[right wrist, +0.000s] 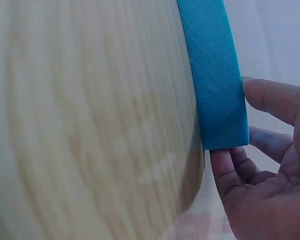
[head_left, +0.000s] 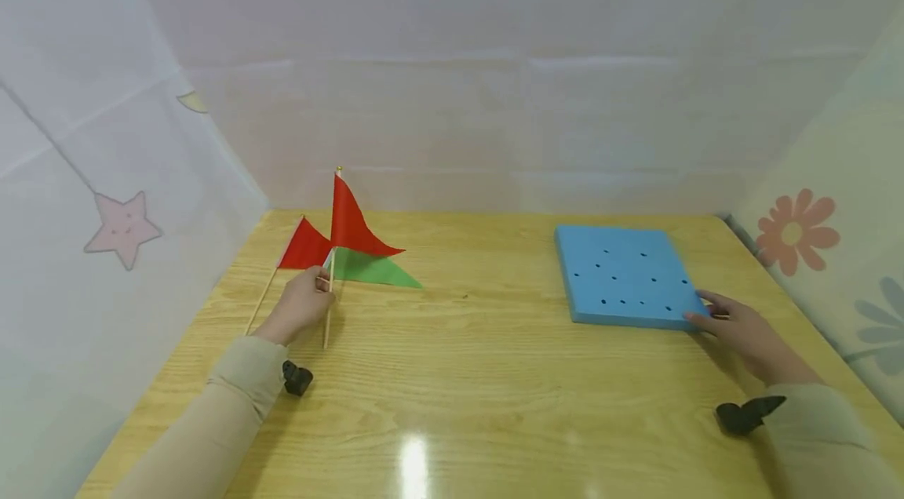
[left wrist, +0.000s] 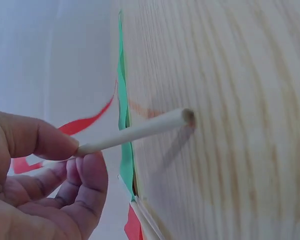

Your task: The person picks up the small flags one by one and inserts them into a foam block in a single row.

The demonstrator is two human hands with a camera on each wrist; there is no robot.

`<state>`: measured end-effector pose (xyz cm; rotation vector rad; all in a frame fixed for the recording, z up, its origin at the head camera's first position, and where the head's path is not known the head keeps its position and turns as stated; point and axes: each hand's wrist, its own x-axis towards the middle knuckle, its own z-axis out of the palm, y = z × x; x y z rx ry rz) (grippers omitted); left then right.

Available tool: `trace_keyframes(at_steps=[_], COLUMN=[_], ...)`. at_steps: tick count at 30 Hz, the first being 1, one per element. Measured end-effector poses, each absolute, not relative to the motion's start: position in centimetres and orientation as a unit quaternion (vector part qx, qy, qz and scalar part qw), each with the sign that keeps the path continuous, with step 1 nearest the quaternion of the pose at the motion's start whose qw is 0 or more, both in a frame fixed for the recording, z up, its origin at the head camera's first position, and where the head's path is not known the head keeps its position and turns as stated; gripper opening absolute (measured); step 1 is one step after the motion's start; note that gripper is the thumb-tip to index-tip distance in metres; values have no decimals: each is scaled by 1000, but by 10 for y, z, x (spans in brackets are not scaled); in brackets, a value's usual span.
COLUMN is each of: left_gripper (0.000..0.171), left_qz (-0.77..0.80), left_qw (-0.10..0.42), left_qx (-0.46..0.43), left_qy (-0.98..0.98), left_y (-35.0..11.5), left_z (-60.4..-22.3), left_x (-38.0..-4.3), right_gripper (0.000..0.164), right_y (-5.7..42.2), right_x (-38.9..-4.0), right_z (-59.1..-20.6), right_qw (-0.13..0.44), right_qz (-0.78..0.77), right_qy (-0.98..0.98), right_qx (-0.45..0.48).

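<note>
- Head view: a red triangular cloth flag (head_left: 353, 220) on a slim pale wooden stick (head_left: 328, 318) is held in the left hand (head_left: 300, 301); the stick stands close to upright, its tip leaning slightly right, its bare lower end pointing down.
- Head view: a flat, square, light-blue foam-like board (head_left: 621, 271) with small dark holes in its upper face is noted on the right part of the wood-grained worktop (head_left: 466, 373), well apart from the held flag and to its right.
- Head view: the board's near right corner is held by the right hand (head_left: 745, 338), which is by far the nearer to it; the hand is reached in from the right, forearm angled forward and inward.
- Head view: a green triangular cloth flag (head_left: 377, 271) and a second red triangular cloth flag (head_left: 302, 248) are found lying about the left hand.
- Left wrist view: the stick is pinched between thumb and left fingers (left wrist: 92, 172); its blunt end is directed at the worktop, contact not determinable.
- Right wrist view: the board is found flat, its corner gripped by thumb and right fingers (right wrist: 225, 172), the latter curled along its end.
</note>
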<state>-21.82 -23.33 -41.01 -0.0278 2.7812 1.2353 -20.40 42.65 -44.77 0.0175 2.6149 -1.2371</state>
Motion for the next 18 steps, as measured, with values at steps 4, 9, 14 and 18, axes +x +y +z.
trace_keyframes(at_steps=[4,9,14,18], left_gripper=[40,41,40,38], left_qz=[413,416,433,434], left_qw=[24,18,19,8], left_qx=[-19,-26,-29,-22], left_qy=[910,909,901,901], left_y=[-232,-229,-223,-221], left_z=[-409,-411,-409,-407], left_x=[-219,-222,-222,-223], right_gripper=[79,80,81,81], right_y=[418,404,382,366], right_x=[-206,-208,-212,-216], right_z=[-446,-446,-446,-444], right_qw=[125,131,133,138], right_qz=[-427,-436,-427,-424], right_qy=[896,890,894,895], right_qx=[-3,-13,-27,-33])
